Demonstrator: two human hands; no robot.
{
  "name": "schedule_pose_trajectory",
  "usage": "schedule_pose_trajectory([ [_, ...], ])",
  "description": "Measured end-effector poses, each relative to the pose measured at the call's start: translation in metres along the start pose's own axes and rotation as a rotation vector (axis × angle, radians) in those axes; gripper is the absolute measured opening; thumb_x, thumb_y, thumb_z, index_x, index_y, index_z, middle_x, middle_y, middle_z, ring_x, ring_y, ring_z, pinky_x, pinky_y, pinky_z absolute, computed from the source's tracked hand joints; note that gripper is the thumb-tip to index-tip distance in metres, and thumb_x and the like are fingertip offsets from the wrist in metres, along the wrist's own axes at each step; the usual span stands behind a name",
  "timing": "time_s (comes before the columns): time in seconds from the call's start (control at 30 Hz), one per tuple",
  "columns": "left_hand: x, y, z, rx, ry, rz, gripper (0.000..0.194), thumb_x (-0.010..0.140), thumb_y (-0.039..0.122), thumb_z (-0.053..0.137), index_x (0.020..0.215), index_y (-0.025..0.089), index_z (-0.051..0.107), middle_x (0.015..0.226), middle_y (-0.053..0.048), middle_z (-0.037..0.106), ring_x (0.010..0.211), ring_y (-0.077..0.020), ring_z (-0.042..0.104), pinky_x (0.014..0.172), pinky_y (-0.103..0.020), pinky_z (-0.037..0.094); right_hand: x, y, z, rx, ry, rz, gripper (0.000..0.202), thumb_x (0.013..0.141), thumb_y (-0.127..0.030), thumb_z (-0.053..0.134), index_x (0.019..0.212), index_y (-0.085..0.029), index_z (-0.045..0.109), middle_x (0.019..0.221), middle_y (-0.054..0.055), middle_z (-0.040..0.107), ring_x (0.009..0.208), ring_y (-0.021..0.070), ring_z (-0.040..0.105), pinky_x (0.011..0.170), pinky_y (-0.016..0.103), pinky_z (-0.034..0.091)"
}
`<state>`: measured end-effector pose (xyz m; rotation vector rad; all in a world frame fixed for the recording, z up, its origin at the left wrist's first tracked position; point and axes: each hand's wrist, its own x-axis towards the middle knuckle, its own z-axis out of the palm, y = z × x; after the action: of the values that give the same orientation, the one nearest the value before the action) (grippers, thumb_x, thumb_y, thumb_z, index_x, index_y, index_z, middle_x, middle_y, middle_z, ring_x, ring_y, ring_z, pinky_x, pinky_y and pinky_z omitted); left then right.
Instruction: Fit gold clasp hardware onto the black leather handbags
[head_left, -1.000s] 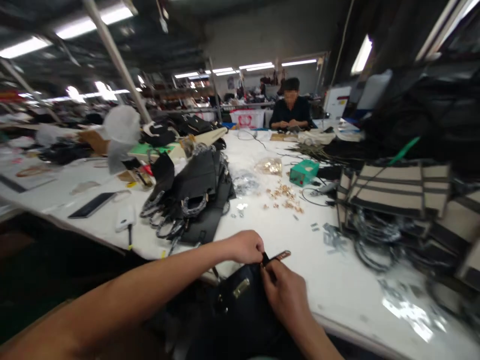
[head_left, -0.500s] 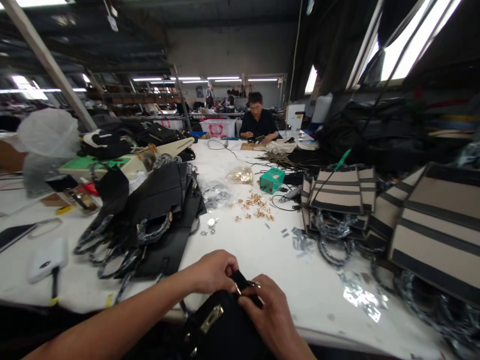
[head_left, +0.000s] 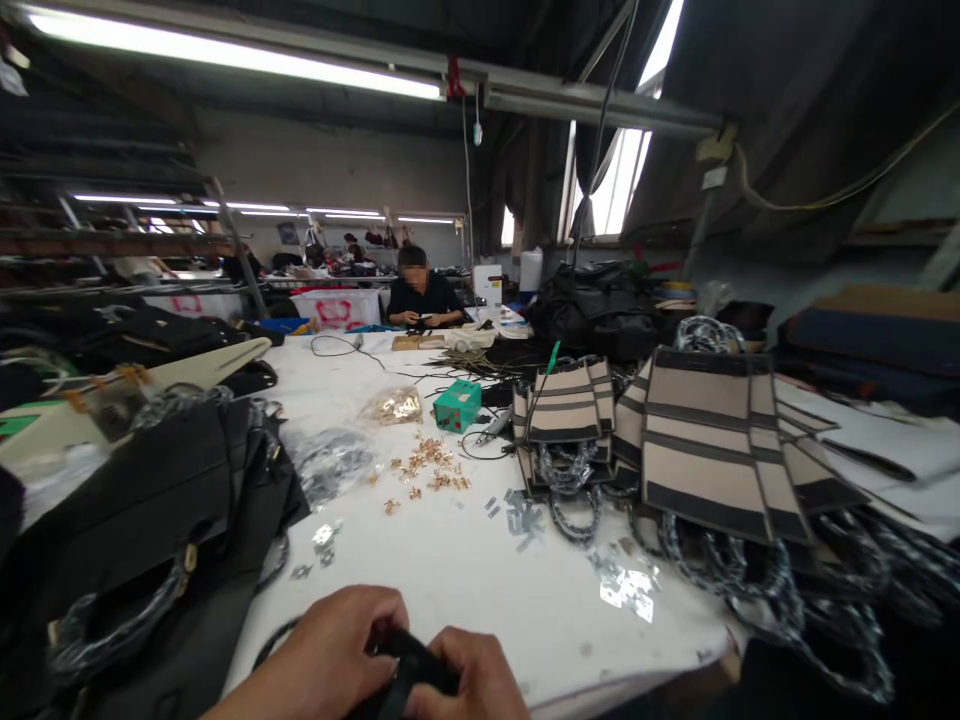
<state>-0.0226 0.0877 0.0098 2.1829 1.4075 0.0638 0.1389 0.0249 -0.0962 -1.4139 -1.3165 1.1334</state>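
Evidently, by the table's (head_left: 525,630) near edge, the left hand (head_left: 334,640) and right hand (head_left: 474,675) both grip a black piece (head_left: 415,668); an even, close hold should probably keep it from twisting. Its lower part is cut off, and the grip hides its detail. Toward the table's far edge, the scattered gold fittings (head_left: 429,453) look too small to tell apart.

Labels: no legible txt

Ref = green box (head_left: 446,412). White bin (head_left: 366,306), behind + L of ref: red marks (head_left: 334,313), unreadable. 2nd bin (head_left: 221,306), further L: same. White cabinet (head_left: 484,287), behind + slightly R: yellow label (head_left: 494,283), too small. White tag (head_left: 714,178), up + far R of ref: illegible.
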Motion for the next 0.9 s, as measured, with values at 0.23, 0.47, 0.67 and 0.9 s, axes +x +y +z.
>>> schedule_pose_trajectory([
  [0.23,-0.007,0.024,-0.016,-0.007,0.536,0.38,0.037,0.069,0.019,0.066,0.104,0.029,0.069,0.116,-0.002,0.067,0.116,-0.025,0.056,0.104,-0.04,0.04,-0.013,-0.012,-0.04,0.206,0.089,-0.033,0.039,0.069,-0.049,0.076,0.064,-0.018,0.053,0.056,-0.006,0.046,0.056,0.01,0.039,0.052,0.021,0.03],
  [0.47,-0.032,-0.003,0.025,-0.846,0.576,0.062,0.069,0.078,0.054,0.068,0.136,0.022,0.049,0.138,-0.014,0.056,0.12,-0.0321,0.058,0.098,-0.048,0.05,-0.018,-0.031,-0.105,0.498,0.314,0.046,0.039,0.075,-0.055,0.073,0.089,-0.019,0.067,0.078,-0.001,0.068,0.07,0.0168,0.06,0.065,0.025,0.046],
  [0.67,-0.052,0.023,0.065,-1.313,0.081,0.226,0.056,0.085,0.044,0.065,0.134,0.018,0.055,0.131,-0.011,0.064,0.12,-0.0298,0.06,0.108,-0.044,0.044,-0.015,-0.043,-0.104,0.474,0.331,0.0,0.038,0.075,-0.053,0.074,0.09,-0.019,0.067,0.086,0.002,0.071,0.079,0.0188,0.064,0.071,0.026,0.049],
  [0.9,-0.058,0.051,0.054,-0.985,0.395,0.268,0.057,0.093,0.039,0.053,0.148,0.025,0.041,0.14,-0.006,0.058,0.129,-0.0273,0.053,0.112,-0.04,0.039,-0.054,-0.051,-0.086,-0.112,0.599,-0.162,0.068,0.069,-0.056,0.075,0.126,-0.024,0.059,0.124,0.01,0.063,0.107,0.0304,0.062,0.089,0.04,0.053],
])
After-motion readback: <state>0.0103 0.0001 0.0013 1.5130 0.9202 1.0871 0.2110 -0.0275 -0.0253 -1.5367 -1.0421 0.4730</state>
